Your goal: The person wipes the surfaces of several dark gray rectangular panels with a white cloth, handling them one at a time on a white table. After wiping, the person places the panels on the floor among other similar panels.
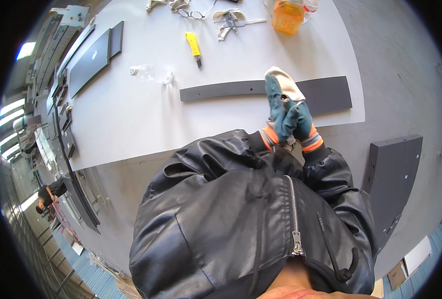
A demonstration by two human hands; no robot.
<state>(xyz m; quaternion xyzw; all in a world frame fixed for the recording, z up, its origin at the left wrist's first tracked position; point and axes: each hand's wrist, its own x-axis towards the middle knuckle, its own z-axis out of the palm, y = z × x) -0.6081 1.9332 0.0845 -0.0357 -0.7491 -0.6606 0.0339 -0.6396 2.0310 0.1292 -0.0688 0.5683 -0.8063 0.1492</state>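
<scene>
My left hand point(276, 117) and my right hand point(303, 121) are pressed together, both in teal work gloves with grey and orange cuffs. Their fingers point away from me, closed against each other. At the fingertips is a piece of cream-white fabric point(288, 85); whether it is a loose cloth or part of a glove I cannot make out. Beneath or just beyond the hands, a long dark grey panel point(218, 89) with small holes lies across the white table point(136, 117). The hands hide a middle stretch of it.
A yellow utility knife point(193, 45), a clear plastic bottle point(153, 74), a worn glove point(228, 22) and glasses point(192, 14) lie on the table. An orange container point(287, 17) stands far right. Dark panels point(91, 60) lie left; a grey panel stack point(392, 179) stands right. Another person point(51, 194) is far left.
</scene>
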